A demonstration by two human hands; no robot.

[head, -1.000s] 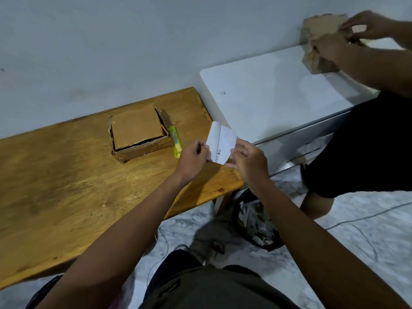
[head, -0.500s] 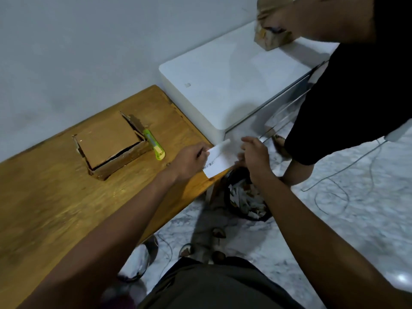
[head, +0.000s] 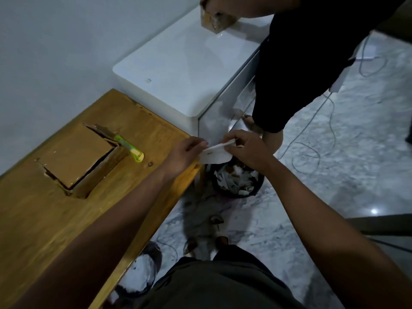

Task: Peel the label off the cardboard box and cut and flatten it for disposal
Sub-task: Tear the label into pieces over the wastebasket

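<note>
Left hand [head: 182, 152] and right hand [head: 245, 150] are each pinching an end of a white label [head: 215, 155], just above a full waste bin [head: 237, 181]; the cardboard box [head: 78, 157] is lying on the bench [head: 55, 219], left of both hands.

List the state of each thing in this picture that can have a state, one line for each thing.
label: off the box, held over the bin
left hand: pinches the label's left end
right hand: pinches the label's right end
cardboard box: on the wooden table, flaps closed, not yet flattened
green cutter: lying beside the box, unheld
black bin: on the floor, holding scraps
</note>
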